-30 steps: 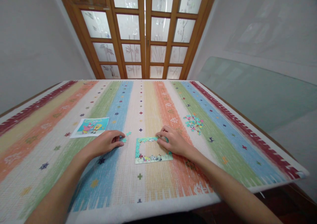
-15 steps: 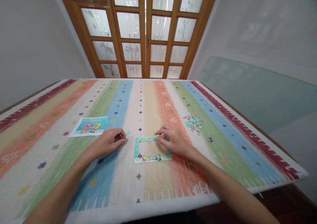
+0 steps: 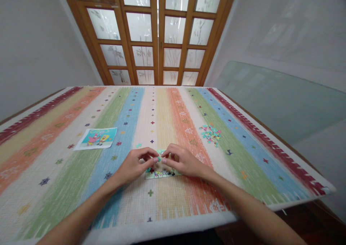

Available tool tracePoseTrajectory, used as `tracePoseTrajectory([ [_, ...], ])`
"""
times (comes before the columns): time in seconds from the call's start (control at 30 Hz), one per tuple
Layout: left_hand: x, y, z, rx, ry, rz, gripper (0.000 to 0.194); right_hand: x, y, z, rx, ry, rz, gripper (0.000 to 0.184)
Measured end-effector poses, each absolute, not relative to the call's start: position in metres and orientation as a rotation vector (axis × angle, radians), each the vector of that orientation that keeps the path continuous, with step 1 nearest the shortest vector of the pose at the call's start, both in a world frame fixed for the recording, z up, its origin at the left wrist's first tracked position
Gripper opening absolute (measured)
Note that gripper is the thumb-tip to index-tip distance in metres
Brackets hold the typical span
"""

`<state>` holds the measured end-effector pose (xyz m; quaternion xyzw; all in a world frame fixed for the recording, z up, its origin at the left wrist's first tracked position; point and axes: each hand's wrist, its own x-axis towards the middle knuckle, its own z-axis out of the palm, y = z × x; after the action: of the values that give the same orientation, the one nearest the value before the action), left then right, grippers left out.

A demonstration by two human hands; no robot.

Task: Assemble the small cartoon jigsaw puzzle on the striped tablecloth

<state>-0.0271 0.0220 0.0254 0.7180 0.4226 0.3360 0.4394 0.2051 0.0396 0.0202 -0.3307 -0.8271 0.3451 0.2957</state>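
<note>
A small teal puzzle piece [image 3: 159,159] is pinched between the thumb and fingers of my left hand [image 3: 139,163], over the partly assembled jigsaw frame [image 3: 159,175]. Close beside it, the curled fingers of my right hand [image 3: 183,160] hover over the frame's right part, thumb and forefinger slightly apart. I cannot tell whether they touch the piece. The frame has a teal border with a row of coloured figures along its near edge; my hands hide much of both sides. Beyond my left hand, a loose teal puzzle piece [image 3: 138,145] lies on the cloth.
A cartoon reference picture [image 3: 96,138] lies on the left. On the right is a pile of loose puzzle pieces [image 3: 211,134]. A striped cloth [image 3: 129,209] covers the table. Behind it stand wooden glass-paned doors [image 3: 159,46]; a pale glass panel [image 3: 281,97] leans at right.
My left hand has moved right, from beside the loose piece to over the jigsaw frame, carrying a puzzle piece. My right hand has shifted slightly left and nearer, so both hands now almost meet.
</note>
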Motion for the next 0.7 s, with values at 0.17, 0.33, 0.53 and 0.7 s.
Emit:
tracePoseTrajectory([
  [0.17,-0.020,0.017,0.019,1.609,1.057,0.869,0.026,0.205,0.040,0.019,-0.853,-2.163,0.984,0.013],
  [0.33,-0.017,0.012,0.018,1.617,1.057,0.919,0.025,0.203,0.039,0.018,-0.847,-2.115,1.070,0.016],
  [0.53,-0.018,0.011,0.017,2.015,1.085,1.005,0.016,0.207,0.043,0.021,-0.910,-1.990,1.211,0.016],
  [0.7,-0.035,0.024,0.011,2.348,1.255,1.053,0.015,0.226,0.061,0.020,-1.022,-1.996,1.016,0.012],
])
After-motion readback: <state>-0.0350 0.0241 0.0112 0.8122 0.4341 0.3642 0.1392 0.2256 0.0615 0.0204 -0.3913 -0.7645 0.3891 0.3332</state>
